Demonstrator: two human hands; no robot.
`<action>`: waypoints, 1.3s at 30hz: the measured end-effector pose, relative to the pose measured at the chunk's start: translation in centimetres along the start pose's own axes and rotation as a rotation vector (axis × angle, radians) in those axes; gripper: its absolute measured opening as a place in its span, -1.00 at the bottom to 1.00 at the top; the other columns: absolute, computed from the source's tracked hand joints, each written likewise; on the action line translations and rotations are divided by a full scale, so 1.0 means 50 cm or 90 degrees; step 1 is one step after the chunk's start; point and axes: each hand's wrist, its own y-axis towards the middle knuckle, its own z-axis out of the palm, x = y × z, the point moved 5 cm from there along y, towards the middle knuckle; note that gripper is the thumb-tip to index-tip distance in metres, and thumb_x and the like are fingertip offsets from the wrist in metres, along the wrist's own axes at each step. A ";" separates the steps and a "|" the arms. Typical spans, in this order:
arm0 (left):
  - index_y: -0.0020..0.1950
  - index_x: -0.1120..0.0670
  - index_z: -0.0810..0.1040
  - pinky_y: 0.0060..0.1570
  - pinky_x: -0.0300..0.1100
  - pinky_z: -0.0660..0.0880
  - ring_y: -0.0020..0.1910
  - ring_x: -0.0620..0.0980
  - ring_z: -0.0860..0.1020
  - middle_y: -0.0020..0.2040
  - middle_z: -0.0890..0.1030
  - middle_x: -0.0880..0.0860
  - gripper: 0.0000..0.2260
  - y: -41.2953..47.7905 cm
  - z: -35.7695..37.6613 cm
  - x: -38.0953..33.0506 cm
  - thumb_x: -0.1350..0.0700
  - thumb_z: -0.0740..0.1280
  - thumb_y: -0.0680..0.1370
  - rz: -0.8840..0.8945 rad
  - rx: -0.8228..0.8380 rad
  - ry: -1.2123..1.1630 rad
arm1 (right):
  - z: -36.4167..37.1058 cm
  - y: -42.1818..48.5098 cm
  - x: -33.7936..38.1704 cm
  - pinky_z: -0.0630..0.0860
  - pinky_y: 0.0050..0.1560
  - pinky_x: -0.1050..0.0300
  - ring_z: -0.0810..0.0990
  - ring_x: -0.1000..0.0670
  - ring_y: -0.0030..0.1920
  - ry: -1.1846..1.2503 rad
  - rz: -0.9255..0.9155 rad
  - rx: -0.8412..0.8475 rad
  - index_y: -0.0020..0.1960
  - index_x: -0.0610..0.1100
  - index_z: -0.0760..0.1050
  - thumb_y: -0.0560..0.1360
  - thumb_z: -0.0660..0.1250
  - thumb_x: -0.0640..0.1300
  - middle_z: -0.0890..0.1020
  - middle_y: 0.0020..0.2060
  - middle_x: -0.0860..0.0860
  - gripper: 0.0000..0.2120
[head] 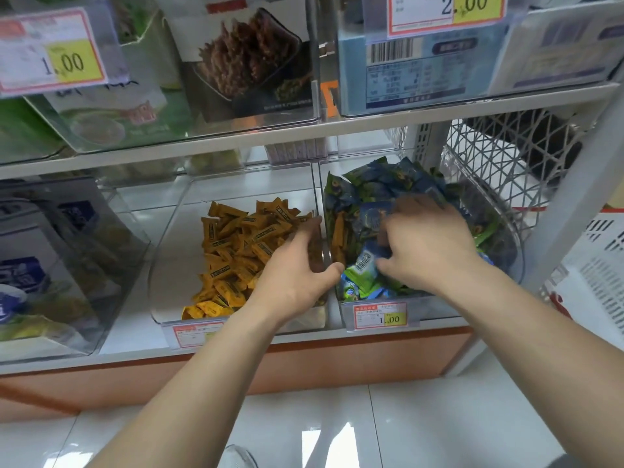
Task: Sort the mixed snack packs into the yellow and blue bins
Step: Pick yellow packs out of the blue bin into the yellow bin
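Two clear bins stand side by side on the lower shelf. The left bin [169,265] holds a heap of yellow snack packs [236,244]. The right bin [506,265] is piled with blue and green snack packs [388,184], and a few yellow packs [337,234] stand against its left wall. My left hand [297,268] rests over the divide between the bins, fingers spread, thumb reaching into the right bin. My right hand [425,241] is buried in the blue pile, fingers curled among blue packs [366,255]; whether it grips one is unclear.
Price tags [380,315] hang on the bin fronts. An upper shelf [304,130] with clear boxes of other snacks overhangs the bins. A white wire basket [506,157] stands at the right, another clear bin [67,265] at the left. White tile floor lies below.
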 end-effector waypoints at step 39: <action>0.56 -0.17 0.12 0.01 -0.22 0.51 -0.11 -0.15 0.58 0.37 0.47 -0.06 -0.26 -0.012 -0.002 0.000 -0.17 0.38 0.45 -0.047 0.054 0.003 | 0.117 0.088 0.066 0.52 -0.05 0.07 0.53 -0.04 0.06 0.283 -0.105 0.238 0.36 0.11 0.33 0.30 0.52 0.22 0.52 0.17 0.08 -0.29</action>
